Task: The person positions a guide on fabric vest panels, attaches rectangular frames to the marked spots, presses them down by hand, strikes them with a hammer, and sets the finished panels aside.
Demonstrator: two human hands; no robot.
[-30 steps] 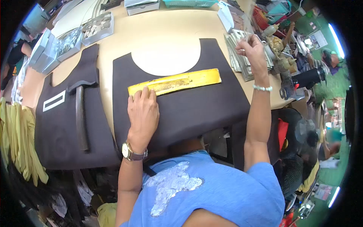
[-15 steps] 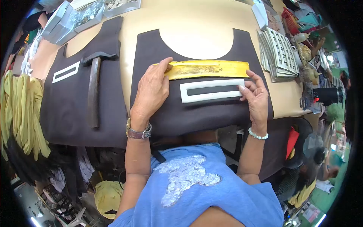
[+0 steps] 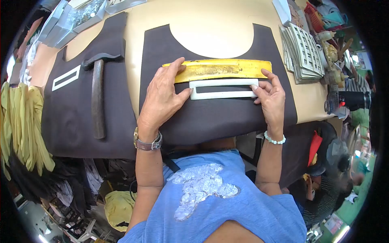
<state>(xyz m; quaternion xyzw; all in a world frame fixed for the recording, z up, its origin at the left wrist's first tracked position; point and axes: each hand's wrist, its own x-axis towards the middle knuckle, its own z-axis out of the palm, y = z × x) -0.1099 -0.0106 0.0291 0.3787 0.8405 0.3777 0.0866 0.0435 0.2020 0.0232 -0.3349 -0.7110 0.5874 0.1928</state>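
A dark cut fabric panel [image 3: 202, 117] with a scooped neckline lies before me. Across it rests a worn yellow strip [image 3: 251, 69]. Just below the strip is a white rectangular frame [image 3: 223, 95] with a long slot, its upper edge close against the strip. My left hand [image 3: 162, 95] has its fingers spread on the strip's left end, and its thumb touches the frame's left edge. Between thumb and fingers, my right hand [image 3: 270, 94] grips the frame's right end; its index finger reaches up to the strip.
To the left, a hammer [image 3: 98, 97] lies on a second dark panel [image 3: 65, 121], which bears another white slotted frame [image 3: 60, 85]. Stacked white cut-out sheets [image 3: 306, 54] stand at the right. Boxes [image 3: 60, 30] sit at the back left, and yellow gloves [image 3: 26, 125] hang by the left edge.
The white frame has moved up against the yellow strip and lies straighter. My left thumb has come down onto its left edge. The right hand has kept its grip.
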